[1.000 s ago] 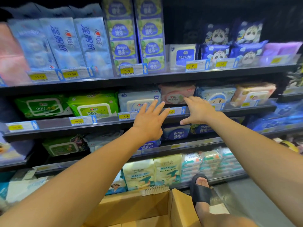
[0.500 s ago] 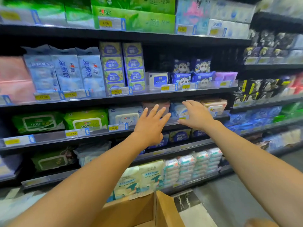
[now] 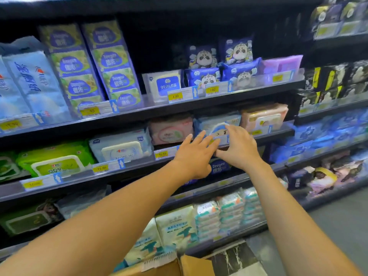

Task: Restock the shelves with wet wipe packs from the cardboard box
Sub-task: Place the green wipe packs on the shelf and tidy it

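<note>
A pale blue wet wipe pack [image 3: 214, 124] with a cartoon face lies on the middle shelf [image 3: 137, 165], between a pink pack [image 3: 171, 129] and a peach pack [image 3: 263, 117]. My right hand [image 3: 240, 149] rests against the front of the blue pack and the shelf's clear rail, fingers loosely spread. My left hand [image 3: 194, 154] reaches in just left of it with straight fingers, its tips at the rail below the pack. Neither hand holds anything. Only the top flaps of the cardboard box [image 3: 165, 267] show at the bottom edge.
Shelves above and below are packed with wipes: tall Deeyeo packs [image 3: 111, 62], panda packs [image 3: 238, 62], green packs [image 3: 55, 162], baby wipes [image 3: 177, 228] low down. A second shelving bay [image 3: 338, 80] stands to the right. Grey floor [image 3: 328, 222] lies at the lower right.
The view has swung right and closer to the shelf. Both hands have drawn together in front of the blue cartoon pack, the left hand now almost touching the right.
</note>
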